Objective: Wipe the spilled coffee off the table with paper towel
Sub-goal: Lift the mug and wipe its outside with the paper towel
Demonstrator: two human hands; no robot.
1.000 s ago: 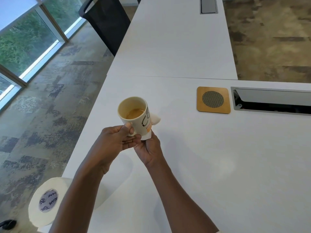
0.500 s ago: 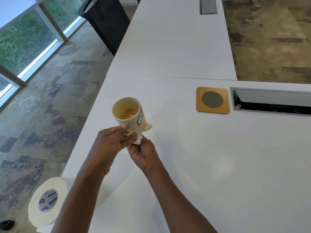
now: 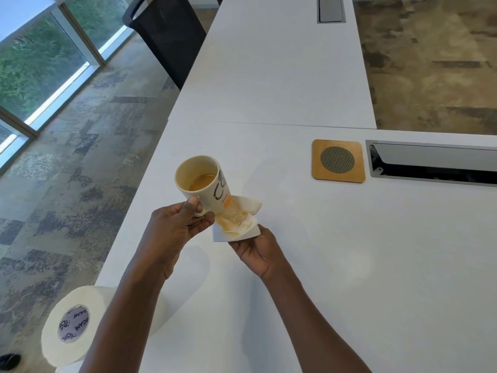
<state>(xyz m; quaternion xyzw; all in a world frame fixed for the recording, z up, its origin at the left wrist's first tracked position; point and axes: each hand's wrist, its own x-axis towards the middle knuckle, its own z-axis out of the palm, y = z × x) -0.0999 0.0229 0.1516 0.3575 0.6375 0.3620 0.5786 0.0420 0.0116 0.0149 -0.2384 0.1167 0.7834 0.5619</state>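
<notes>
My left hand (image 3: 174, 224) grips the tilted paper coffee cup (image 3: 201, 181) above the counter (image 3: 336, 251); my right hand (image 3: 255, 249) pinches the coffee-stained paper towel (image 3: 239, 220) against its base. Step: drying the cup. Next, probably: set it down upright.
</notes>
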